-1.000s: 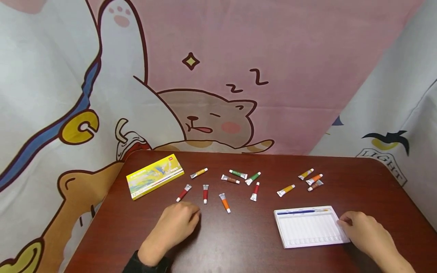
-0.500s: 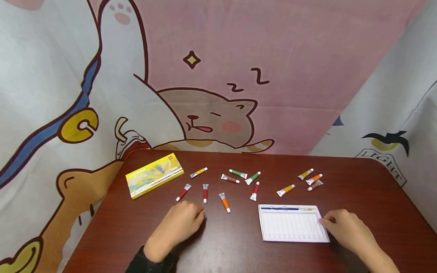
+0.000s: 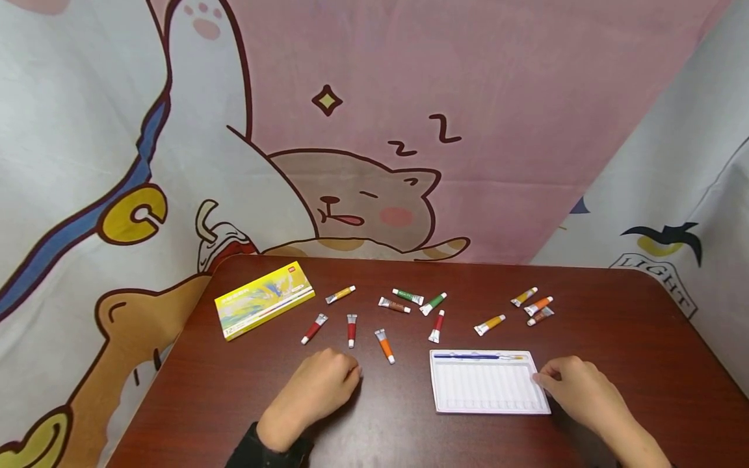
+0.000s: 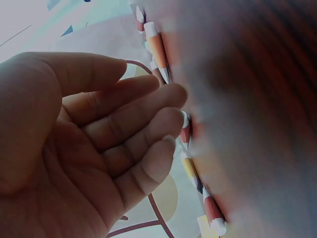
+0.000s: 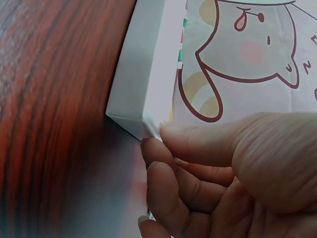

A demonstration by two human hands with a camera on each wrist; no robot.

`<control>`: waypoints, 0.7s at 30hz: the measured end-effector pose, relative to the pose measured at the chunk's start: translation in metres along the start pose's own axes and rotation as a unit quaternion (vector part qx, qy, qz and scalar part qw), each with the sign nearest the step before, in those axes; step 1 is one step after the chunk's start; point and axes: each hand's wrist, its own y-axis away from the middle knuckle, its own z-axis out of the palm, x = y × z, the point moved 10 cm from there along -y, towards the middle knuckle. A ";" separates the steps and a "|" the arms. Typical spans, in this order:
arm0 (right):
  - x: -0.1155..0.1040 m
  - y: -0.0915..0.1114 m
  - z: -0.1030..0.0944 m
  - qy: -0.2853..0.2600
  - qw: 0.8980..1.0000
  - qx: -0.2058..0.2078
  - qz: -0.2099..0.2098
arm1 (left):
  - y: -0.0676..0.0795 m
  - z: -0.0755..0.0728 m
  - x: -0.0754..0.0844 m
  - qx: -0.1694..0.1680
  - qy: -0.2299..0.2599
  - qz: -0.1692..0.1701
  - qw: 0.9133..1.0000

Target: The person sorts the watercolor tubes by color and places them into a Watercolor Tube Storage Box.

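My right hand (image 3: 579,390) pinches the right edge of a white plastic tray (image 3: 491,390) with ribbed slots, which lies at the front right of the table. A blue-handled paintbrush (image 3: 468,356) rests in the groove along the tray's far side. In the right wrist view, thumb and fingertips grip the tray's corner (image 5: 146,119). My left hand (image 3: 313,393) rests low over the table with loosely bent fingers and holds nothing; the left wrist view shows its bare palm (image 4: 74,163). Nearest to it lie two red paint tubes (image 3: 352,331) and an orange paint tube (image 3: 385,346).
A yellow box (image 3: 266,300) lies at the back left of the brown table (image 3: 614,325). Several more paint tubes are scattered behind the tray, among them a green tube (image 3: 433,304), a red tube (image 3: 436,327) and a yellow tube (image 3: 489,325). A cartoon-print cloth (image 3: 497,130) hangs behind.
The tray has slid left across the table with my right hand on its edge, and its brush has gone along. My left hand has shifted slightly right.
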 end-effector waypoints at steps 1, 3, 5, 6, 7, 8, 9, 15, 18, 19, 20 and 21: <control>-0.001 0.000 0.000 -0.001 1.000 0.000 0.000 | 0.000 0.000 0.000 -0.002 0.001 0.000 1.000; -0.001 0.000 0.001 0.000 1.000 0.000 0.001 | 0.001 0.001 0.000 -0.002 0.000 0.002 1.000; -0.002 0.000 0.002 0.001 1.000 0.001 0.001 | 0.001 0.001 0.000 -0.001 0.000 0.004 1.000; -0.002 0.000 0.003 0.001 1.000 0.001 0.000 | 0.001 0.001 0.001 -0.001 0.000 0.005 1.000; -0.003 0.000 0.003 0.000 1.000 0.001 -0.001 | 0.001 0.001 0.001 0.001 -0.001 0.007 1.000; -0.003 -0.001 0.004 0.000 1.000 0.001 -0.003 | 0.001 0.001 0.002 0.001 0.000 0.009 1.000; -0.004 -0.001 0.005 0.000 1.000 0.001 -0.004 | 0.001 0.001 0.002 0.001 0.000 0.010 1.000; -0.010 0.000 0.009 -0.003 1.000 -0.008 -0.008 | 0.001 0.002 0.007 0.008 -0.006 0.017 1.000; -0.015 0.001 0.011 -0.006 1.000 -0.009 -0.011 | 0.001 0.003 0.011 0.010 -0.009 0.022 1.000; -0.016 0.001 0.011 -0.006 1.000 -0.007 -0.012 | 0.001 0.003 0.012 0.009 -0.008 0.023 1.000; -0.018 0.001 0.011 -0.007 1.000 -0.005 -0.013 | 0.001 0.004 0.013 0.008 -0.006 0.024 1.000; -0.019 0.002 0.012 -0.008 1.000 -0.003 -0.014 | 0.001 0.004 0.014 0.006 -0.005 0.025 1.000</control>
